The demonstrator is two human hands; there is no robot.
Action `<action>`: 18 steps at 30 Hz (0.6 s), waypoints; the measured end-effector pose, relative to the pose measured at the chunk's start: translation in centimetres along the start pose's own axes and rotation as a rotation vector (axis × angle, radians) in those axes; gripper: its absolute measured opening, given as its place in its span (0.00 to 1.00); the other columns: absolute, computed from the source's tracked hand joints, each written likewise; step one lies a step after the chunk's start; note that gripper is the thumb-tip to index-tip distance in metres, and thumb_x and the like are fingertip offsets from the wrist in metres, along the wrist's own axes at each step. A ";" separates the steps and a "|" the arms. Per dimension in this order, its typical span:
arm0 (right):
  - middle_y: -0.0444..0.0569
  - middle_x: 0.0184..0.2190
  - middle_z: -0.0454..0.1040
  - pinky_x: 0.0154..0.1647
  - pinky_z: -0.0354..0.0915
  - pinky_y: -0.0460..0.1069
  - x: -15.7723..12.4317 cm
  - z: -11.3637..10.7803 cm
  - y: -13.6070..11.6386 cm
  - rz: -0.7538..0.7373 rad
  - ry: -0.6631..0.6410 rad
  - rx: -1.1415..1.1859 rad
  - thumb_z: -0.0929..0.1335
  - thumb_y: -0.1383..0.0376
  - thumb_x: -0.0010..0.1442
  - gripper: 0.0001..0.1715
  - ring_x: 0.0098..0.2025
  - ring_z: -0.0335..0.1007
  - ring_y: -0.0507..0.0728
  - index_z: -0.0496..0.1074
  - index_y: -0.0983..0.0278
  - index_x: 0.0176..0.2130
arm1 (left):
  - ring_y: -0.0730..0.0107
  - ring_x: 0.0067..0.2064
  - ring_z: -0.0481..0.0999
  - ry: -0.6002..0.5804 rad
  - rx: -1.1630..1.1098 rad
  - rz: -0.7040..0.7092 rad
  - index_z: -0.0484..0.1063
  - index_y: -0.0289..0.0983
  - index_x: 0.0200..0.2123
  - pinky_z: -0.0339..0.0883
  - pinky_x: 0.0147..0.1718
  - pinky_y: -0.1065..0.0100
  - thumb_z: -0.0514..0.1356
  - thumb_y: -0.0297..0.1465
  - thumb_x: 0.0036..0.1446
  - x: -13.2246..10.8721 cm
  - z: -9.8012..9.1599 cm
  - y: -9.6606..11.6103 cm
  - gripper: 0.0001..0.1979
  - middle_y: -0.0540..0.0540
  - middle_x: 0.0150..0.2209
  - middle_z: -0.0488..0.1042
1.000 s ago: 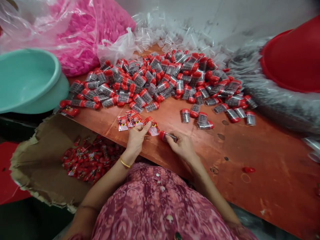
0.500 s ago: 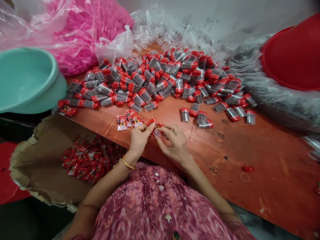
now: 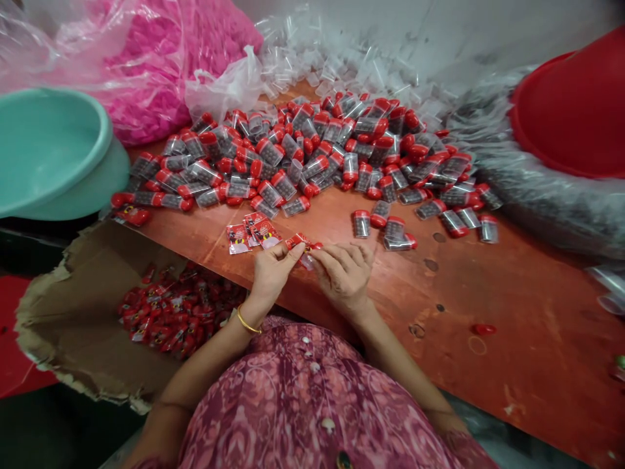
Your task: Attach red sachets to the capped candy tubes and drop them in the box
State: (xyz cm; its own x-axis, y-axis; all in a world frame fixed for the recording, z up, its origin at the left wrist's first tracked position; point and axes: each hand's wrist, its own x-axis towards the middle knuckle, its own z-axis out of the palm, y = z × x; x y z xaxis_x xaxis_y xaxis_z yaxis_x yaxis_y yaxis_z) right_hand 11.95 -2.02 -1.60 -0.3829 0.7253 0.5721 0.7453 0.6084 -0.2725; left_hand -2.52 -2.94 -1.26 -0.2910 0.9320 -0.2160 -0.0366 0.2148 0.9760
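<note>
Near the table's front edge, my left hand pinches a small red printed packet between thumb and fingers. My right hand meets it from the right, its thumb and index finger closed on the same packet's right side, where a bit of clear plastic shows. The fingers partly cover the packet. Several flat red printed cards lie on the table just beyond my left hand. Behind them spreads a big heap of clear tubes with red caps, filled with something dark.
An orange-red table carries a teal basin at left, a pink-filled plastic bag, empty clear tubes and a red tub at right. Below left, a cardboard box holds red packets.
My right hand's fingers have closed in on the packet and its outer fingers have shifted right. My left hand has barely moved.
</note>
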 end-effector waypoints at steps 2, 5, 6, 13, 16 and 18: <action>0.45 0.34 0.78 0.48 0.51 0.54 0.0 0.0 0.0 -0.015 0.008 0.011 0.65 0.62 0.60 0.07 0.38 0.69 0.54 0.73 0.57 0.37 | 0.80 0.19 0.53 0.007 -0.002 0.002 0.63 0.35 0.12 0.48 0.20 0.73 0.64 0.44 0.44 0.0 -0.1 0.1 0.22 0.56 0.13 0.57; 0.44 0.32 0.78 0.49 0.50 0.54 0.0 -0.1 -0.1 -0.020 0.015 0.010 0.65 0.64 0.61 0.07 0.36 0.69 0.53 0.73 0.57 0.36 | 0.81 0.19 0.52 0.003 0.001 0.002 0.62 0.35 0.11 0.47 0.20 0.73 0.65 0.43 0.43 -0.1 -0.1 0.0 0.22 0.56 0.13 0.55; 0.44 0.32 0.78 0.50 0.49 0.54 0.0 -0.1 -0.1 0.001 0.009 0.011 0.64 0.64 0.61 0.08 0.35 0.69 0.53 0.73 0.57 0.36 | 0.80 0.19 0.53 -0.003 0.003 -0.002 0.62 0.35 0.11 0.47 0.20 0.73 0.65 0.43 0.43 -0.1 0.0 0.0 0.22 0.56 0.14 0.55; 0.51 0.35 0.76 0.44 0.56 0.53 -0.3 0.0 2.0 0.190 -0.059 0.059 0.60 0.59 0.63 0.15 0.38 0.69 0.57 0.72 0.63 0.40 | 0.81 0.19 0.53 0.128 -0.074 -0.084 0.62 0.35 0.11 0.47 0.19 0.73 0.67 0.44 0.39 0.3 -1.1 0.0 0.22 0.56 0.13 0.56; 0.56 0.42 0.74 0.45 0.58 0.55 -1.2 0.2 3.6 0.171 -0.209 0.009 0.64 0.50 0.58 0.25 0.44 0.67 0.62 0.69 0.66 0.47 | 0.81 0.18 0.54 0.231 -0.102 -0.081 0.60 0.36 0.10 0.48 0.18 0.74 0.68 0.43 0.37 0.9 -2.3 0.1 0.23 0.57 0.12 0.56; 0.58 0.44 0.72 0.44 0.59 0.56 -1.9 0.4 4.2 0.160 -0.306 -0.048 0.65 0.48 0.55 0.30 0.44 0.66 0.64 0.68 0.67 0.48 | 0.80 0.19 0.57 0.256 -0.129 -0.076 0.62 0.36 0.11 0.52 0.19 0.74 0.68 0.44 0.36 1.3 -2.8 0.2 0.22 0.56 0.13 0.60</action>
State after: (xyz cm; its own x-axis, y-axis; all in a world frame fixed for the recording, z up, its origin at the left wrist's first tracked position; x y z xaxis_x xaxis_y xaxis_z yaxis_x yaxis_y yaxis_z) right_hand 15.54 -0.72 -4.11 -0.3998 0.8774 0.2651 0.8310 0.4690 -0.2990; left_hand -5.55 -2.54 -1.25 -0.5137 0.8074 -0.2903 -0.1838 0.2269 0.9564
